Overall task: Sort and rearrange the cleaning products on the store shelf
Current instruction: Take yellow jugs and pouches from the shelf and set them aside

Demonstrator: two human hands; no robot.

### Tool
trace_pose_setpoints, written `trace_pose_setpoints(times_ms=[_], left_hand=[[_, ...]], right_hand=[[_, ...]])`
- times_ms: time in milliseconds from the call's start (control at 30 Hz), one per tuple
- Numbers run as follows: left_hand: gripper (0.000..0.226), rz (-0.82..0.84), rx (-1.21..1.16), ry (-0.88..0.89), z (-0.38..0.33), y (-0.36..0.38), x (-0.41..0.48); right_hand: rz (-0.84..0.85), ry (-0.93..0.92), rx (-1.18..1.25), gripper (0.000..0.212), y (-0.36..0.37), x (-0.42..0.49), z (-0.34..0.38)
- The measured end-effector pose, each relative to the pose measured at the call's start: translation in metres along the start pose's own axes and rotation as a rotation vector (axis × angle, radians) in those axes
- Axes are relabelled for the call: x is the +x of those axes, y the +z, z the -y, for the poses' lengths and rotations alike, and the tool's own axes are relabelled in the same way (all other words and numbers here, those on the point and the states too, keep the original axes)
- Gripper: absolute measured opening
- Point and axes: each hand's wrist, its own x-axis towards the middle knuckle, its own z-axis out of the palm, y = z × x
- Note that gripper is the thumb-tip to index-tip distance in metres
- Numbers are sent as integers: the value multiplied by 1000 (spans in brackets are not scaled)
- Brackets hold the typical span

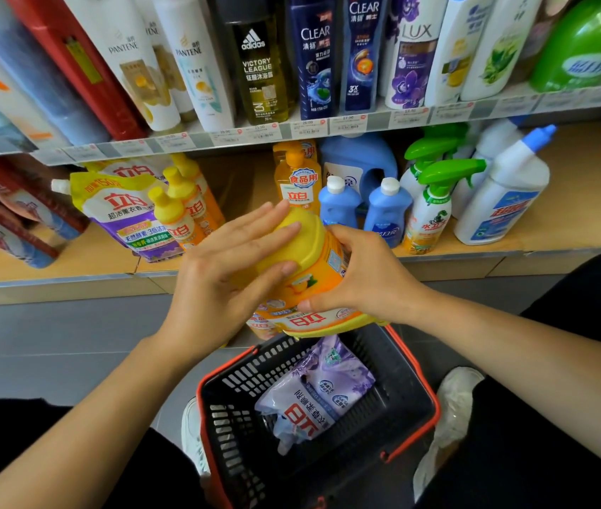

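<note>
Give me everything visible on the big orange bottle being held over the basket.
The orange bottle looks like glossy plastic, with a broad yellow cap and a label whose red characters read upside down from the camera. It is tilted, cap towards the shelf, and held in the air above the black basket. The left hand lays nearly straight fingers across the cap. The right hand curls round its side, thumb on the label.
</note>
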Motion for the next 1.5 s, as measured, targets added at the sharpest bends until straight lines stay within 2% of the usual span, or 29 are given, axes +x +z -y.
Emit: trace_pose_setpoints(times_ms=[133,367,500,600,700,800,1000,1100,1167,1267,1433,1500], left_hand=[[43,-121,59,11,6,-2,-1],[43,-219,40,-268,22,-6,-2],[51,-146,-235,-511,26,-9,1],[50,-118,-396,-555,30,-10,3],[43,-163,-524,-607,33,-10,3],[34,-254,-545,-606,33,-9,3],[25,-360,-463,-435,40,-7,-4],[31,-391,-391,-416,43,-4,-7],[35,-418,-317,-478,47,0,-10],[42,-316,-354,-687,50,9,-16],[42,89,-579,-1004,49,32,-36],[51,186,-707,-1136,50,37,-44]], right_hand=[[-39,15,27,76,-3,3,-1],[-67,-8,47,76,-9,5,0],[-62,-37,74,72,-11,5,0],[-65,-41,97,70,-14,5,2],[-66,-40,134,67,-15,4,3],[-63,-28,189,70,-14,5,2],[-67,0,255,69,-15,8,-1],[-83,26,312,63,-14,10,-5],[-108,47,367,62,-13,12,-9],[-122,71,462,62,-14,16,-13],[-124,76,616,69,-12,21,-7],[-134,85,657,70,-10,22,-4]])
